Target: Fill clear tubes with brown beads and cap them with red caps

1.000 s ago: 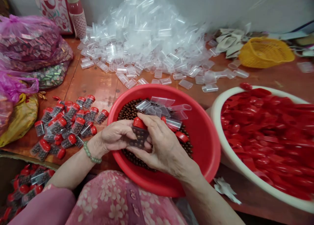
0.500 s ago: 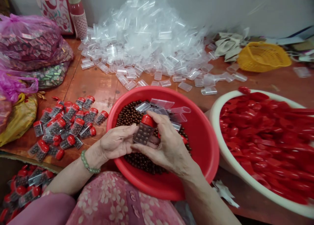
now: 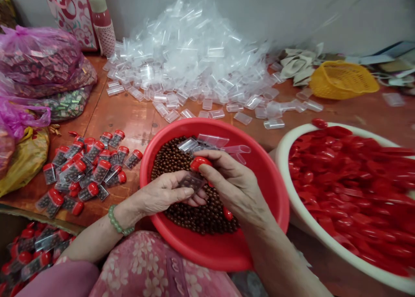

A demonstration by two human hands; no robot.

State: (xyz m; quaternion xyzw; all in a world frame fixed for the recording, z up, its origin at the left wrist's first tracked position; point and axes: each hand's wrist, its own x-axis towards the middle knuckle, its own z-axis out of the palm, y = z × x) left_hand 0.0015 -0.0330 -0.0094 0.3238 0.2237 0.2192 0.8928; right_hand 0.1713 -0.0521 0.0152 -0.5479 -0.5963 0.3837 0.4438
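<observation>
My left hand (image 3: 171,189) is closed on a small clear plastic container (image 3: 191,182) of brown balls, tilted, with the thumb across its near side. At the container's upper right end, my right hand (image 3: 231,182) pinches a glossy red cap (image 3: 200,163); whether it is seated on the container, I cannot tell. Another red piece (image 3: 228,213) shows under the right palm. Both hands are above a red basin (image 3: 266,202), which holds many brown balls (image 3: 197,219) and a few clear empty tubes (image 3: 212,140).
Filled red-capped containers (image 3: 100,171) lie left of the basin, with more in a box (image 3: 35,249) below. A white tub (image 3: 283,158) of red pieces stands right. Behind are heaped clear tubes (image 3: 194,59), a yellow basket (image 3: 343,81), plastic bags (image 3: 42,63) and a bottle (image 3: 101,22).
The container has gone from upright, in my right hand's fingers, to tilted in my left hand. My right hand has shifted to the red cap, and my left fingers have closed.
</observation>
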